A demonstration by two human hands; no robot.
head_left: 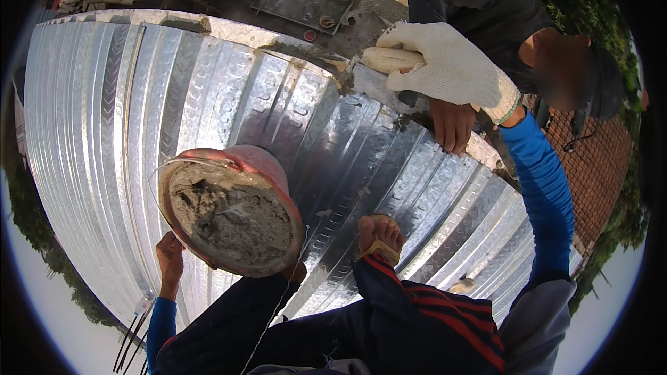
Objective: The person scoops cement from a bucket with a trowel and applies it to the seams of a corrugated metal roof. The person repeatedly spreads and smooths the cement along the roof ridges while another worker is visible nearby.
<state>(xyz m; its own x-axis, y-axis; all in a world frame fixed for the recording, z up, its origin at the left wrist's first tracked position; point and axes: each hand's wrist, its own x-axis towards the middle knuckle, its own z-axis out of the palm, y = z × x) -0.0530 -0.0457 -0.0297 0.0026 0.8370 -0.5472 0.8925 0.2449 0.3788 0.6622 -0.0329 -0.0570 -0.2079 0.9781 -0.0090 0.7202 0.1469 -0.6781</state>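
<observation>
Metal deck (226,90) below; R hand (451,62) curled rnd pale handle (391,60); bucket (262,164) beside L hand (169,255), grip unclear; prob. mortaring, next needs scooping.

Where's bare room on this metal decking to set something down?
The widest bare patch is metal decking left of the bucket; a smaller one lies between bucket and pale ledge. It's crowded along the ledge's right part, by the gloved right hand and co-worker's hand.

Left hand (170,255) at rim of tilted red bucket (265,164) of grey mix (229,215); gloved right hand (451,62) grips pale rounded piece (390,60) near ribbed metal deck (215,90).
</observation>
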